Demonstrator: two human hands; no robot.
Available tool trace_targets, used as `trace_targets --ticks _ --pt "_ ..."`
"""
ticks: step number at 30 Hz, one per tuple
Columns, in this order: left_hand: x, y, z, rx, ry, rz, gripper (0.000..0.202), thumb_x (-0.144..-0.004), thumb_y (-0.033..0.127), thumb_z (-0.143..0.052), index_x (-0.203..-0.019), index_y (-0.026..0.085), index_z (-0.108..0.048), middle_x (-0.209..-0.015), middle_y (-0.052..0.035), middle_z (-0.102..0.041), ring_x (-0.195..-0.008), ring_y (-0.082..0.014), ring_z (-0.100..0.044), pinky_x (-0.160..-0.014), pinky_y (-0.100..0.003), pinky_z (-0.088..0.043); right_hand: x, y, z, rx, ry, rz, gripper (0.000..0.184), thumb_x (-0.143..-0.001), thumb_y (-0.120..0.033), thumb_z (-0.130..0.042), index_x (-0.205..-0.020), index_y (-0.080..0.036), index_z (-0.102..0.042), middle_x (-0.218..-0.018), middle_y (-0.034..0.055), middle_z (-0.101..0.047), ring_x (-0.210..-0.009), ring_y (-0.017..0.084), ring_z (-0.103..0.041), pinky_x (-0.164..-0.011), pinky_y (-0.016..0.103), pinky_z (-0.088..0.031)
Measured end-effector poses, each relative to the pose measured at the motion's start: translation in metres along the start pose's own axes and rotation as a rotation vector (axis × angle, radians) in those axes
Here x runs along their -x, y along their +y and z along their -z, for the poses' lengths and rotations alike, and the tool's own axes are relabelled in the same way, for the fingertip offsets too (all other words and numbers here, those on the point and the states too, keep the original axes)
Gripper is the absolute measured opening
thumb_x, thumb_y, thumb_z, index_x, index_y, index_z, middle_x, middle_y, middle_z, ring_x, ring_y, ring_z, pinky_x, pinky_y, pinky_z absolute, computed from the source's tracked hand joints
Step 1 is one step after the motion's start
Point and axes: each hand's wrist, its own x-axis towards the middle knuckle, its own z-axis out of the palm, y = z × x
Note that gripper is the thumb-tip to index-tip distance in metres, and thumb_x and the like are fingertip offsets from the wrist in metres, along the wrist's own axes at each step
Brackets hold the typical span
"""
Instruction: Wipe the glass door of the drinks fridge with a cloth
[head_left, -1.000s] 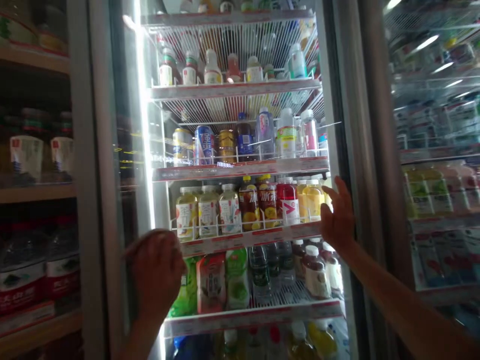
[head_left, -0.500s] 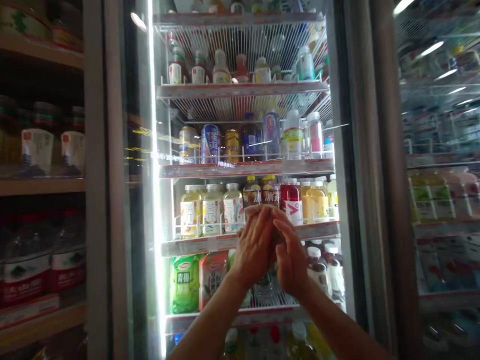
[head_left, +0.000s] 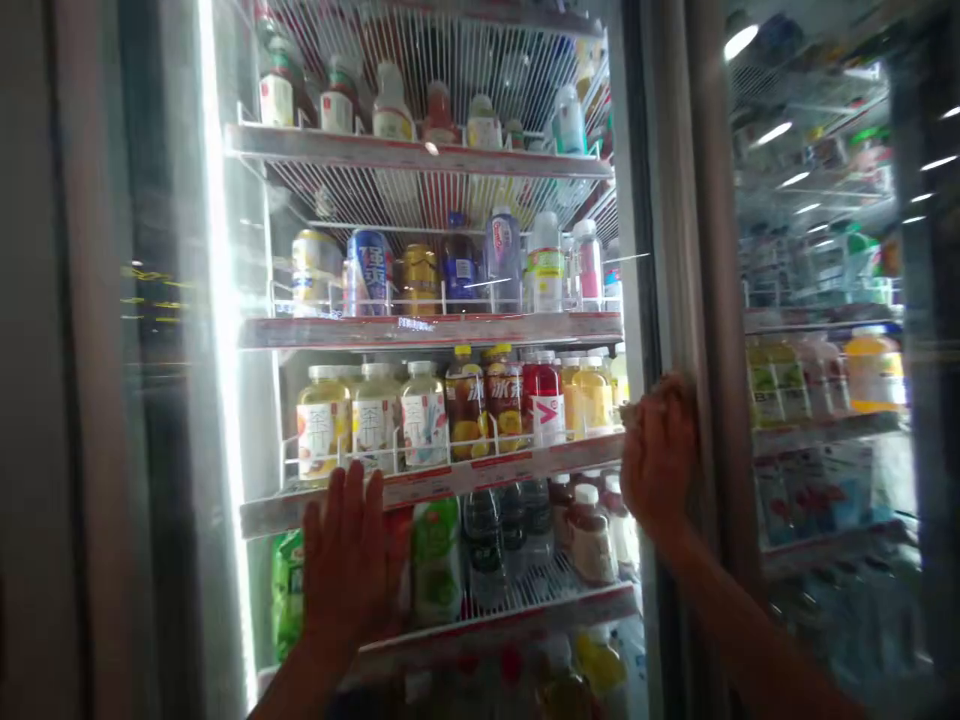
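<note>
A glass door (head_left: 442, 350) of a lit drinks cooler stands in front of me. My left hand (head_left: 349, 560) is spread at the lower left, fingers up and palm toward the glass, in front of the lower shelves; whether it touches the pane is hard to tell. Up at the door's right edge, my right hand (head_left: 660, 465) has its fingers bent over what looks like a crumpled cloth (head_left: 664, 392), pressed by the metal door frame (head_left: 709, 300). The cloth is blurred and mostly covered by the hand.
Behind the glass, tea bottles (head_left: 322, 425), cans (head_left: 367, 270) and drink pouches (head_left: 436, 560) stand on wire shelves (head_left: 435, 330). Another glass-fronted cooler (head_left: 825, 440) is on the right. A bright light strip (head_left: 221, 350) runs down the left side.
My hands were together at the middle of the door. Now they are apart: the left lower and to the left, the right over at the frame. The view has turned right.
</note>
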Motion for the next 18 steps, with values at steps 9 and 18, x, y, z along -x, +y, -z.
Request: trace_targets --ticks 9,18 --pt "0.028 -0.038 0.024 -0.016 -0.097 0.021 0.063 -0.091 0.033 -0.038 -0.146 0.021 -0.009 -0.152 -0.0105 -0.014 -0.14 -0.0268 -0.013 -0.112 -0.049 -0.014 0.083 -0.121 0.005 -0.318 -0.263 0.465 0.037 -0.083 -0.023 -0.045 -0.119 -0.024 -0.055 -0.128 0.0027 -0.053 -0.131 0.022 -0.032 -0.107 0.042 -0.021" --pt "0.073 -0.067 0.036 -0.053 -0.138 0.172 0.065 -0.092 0.031 -0.035 -0.145 0.022 0.001 -0.153 -0.0096 0.003 -0.141 -0.0296 0.0 -0.11 -0.058 -0.008 0.087 -0.085 0.007 -0.088 -0.224 0.194 0.044 -0.086 -0.025 -0.04 -0.13 -0.019 -0.046 -0.14 0.013 -0.039 -0.134 0.031 -0.023 -0.103 0.053 -0.023"
